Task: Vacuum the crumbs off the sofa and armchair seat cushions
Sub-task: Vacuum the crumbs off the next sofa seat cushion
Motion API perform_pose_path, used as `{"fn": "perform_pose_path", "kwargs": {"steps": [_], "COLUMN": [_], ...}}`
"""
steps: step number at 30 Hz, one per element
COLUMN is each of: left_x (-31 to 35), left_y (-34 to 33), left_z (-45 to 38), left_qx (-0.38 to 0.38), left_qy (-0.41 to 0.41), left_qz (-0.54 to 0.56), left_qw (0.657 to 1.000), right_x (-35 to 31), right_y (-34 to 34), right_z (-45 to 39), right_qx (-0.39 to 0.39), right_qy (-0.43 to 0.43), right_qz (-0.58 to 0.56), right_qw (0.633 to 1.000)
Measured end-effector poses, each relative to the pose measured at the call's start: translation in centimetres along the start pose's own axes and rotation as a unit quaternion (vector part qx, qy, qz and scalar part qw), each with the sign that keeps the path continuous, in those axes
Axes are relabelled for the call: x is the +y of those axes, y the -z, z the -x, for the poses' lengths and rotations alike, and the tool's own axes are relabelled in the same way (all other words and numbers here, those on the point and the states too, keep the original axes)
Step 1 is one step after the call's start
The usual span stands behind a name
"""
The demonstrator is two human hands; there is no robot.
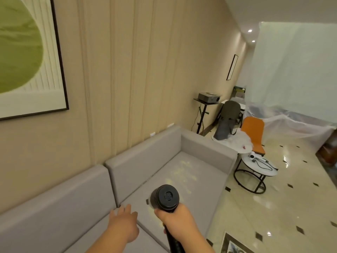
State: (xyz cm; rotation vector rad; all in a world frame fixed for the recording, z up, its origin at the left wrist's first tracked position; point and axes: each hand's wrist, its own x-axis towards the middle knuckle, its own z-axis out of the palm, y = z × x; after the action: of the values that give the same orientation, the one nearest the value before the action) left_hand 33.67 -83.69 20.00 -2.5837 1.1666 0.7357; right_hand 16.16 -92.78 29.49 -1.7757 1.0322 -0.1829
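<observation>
A grey sofa (145,157) runs along the beige wall. Pale yellow crumbs (184,170) are scattered over its right seat cushion (206,181). My right hand (177,220) grips the handle of a black handheld vacuum (165,197), whose round rear end faces me above that cushion; its nozzle is hidden behind the body. My left hand (123,222) hovers with relaxed, spread fingers over the seam between the two seat cushions and holds nothing.
A round side table (255,172) with a cable and a small white device stands right of the sofa arm. Behind it are an orange chair (253,136), a dark chair and a projector stand (206,105). Plastic sheeting hangs at the far right over a glossy tiled floor.
</observation>
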Motion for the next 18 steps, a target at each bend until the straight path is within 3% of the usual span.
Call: {"fn": "perform_pose_path", "kwargs": {"steps": [18], "left_x": [8.4], "left_y": [-3.6], "left_z": [-3.6], "left_qx": [-0.055], "left_qy": [0.014], "left_qz": [-0.061], "left_qw": [0.996], "right_x": [7.5], "right_y": [5.7], "right_z": [-1.5], "right_qx": [0.018], "right_qy": [0.000], "right_qz": [0.035], "right_qw": [0.999]}}
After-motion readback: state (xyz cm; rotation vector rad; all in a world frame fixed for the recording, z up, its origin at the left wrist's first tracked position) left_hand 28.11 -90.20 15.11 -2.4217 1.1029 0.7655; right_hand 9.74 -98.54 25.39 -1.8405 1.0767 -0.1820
